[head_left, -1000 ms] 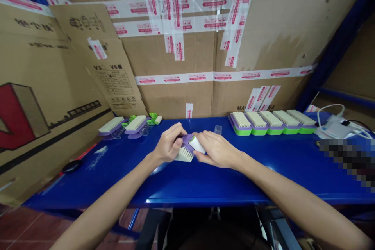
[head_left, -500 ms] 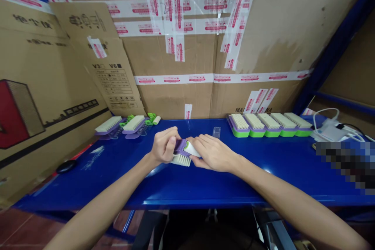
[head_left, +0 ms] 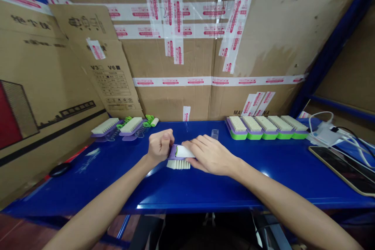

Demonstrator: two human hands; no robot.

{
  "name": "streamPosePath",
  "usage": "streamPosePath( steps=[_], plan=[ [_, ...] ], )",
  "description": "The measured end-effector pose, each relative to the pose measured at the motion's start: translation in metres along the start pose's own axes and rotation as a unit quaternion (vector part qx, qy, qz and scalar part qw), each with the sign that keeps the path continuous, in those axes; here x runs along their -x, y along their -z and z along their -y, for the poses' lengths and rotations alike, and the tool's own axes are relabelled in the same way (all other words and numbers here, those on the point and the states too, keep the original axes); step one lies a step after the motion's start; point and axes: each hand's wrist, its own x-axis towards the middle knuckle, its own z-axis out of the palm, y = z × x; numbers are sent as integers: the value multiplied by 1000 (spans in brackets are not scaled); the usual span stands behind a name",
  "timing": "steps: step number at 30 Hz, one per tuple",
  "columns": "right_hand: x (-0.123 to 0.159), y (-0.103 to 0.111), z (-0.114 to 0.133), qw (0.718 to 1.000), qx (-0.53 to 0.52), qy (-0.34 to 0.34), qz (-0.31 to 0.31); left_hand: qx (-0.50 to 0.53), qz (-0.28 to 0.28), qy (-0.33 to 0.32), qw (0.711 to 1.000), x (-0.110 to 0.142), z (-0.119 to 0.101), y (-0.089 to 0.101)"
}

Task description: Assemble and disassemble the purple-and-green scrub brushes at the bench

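Note:
A scrub brush [head_left: 178,164] with a purple body, a white top part and pale bristles is held above the blue table, bristles downward. My right hand [head_left: 211,155] is closed around its right end and covers part of the white top. My left hand [head_left: 159,146] is curled into a fist against the left end, thumb up; its fingertips are hidden. Behind my right hand stands a small clear plastic piece [head_left: 215,134]. A row of several brushes with green cases [head_left: 254,129] sits bristles-up at the back right.
At the back left lie two bristles-up purple brush heads [head_left: 131,125] beside green parts [head_left: 149,120] and clear pieces. A phone [head_left: 342,168] and white charger with cables [head_left: 325,134] are on the right. A black round object [head_left: 60,169] lies left. Cardboard panels [head_left: 175,101] wall the table [head_left: 164,191].
The brush has turned from a slant to nearly level, and both hands have come slightly lower with it. My left hand has shifted to its left end. The view has tilted a little.

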Motion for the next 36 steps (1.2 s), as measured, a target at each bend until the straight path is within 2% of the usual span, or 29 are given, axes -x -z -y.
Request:
streamPosePath(
  steps=[4,8,13,16,27,36],
  plan=[
    [2,7,-10,999,-30,-37,-8,-19,51,0,999,0,-3,-3],
    [5,13,-22,994,-66,-83,-21,-23,73,-6,997,5,2,-7],
    [7,16,-30,992,-59,-99,-59,-48,117,2,992,11,6,-11],
    [7,17,-30,991,-70,-96,-60,-50,133,3,990,13,5,-12],
    [5,14,-24,986,-116,-112,-42,-39,109,-55,992,5,-5,-13],
    [7,11,-25,983,-134,-118,-48,-36,110,-66,991,1,-9,-11]
  ],
)
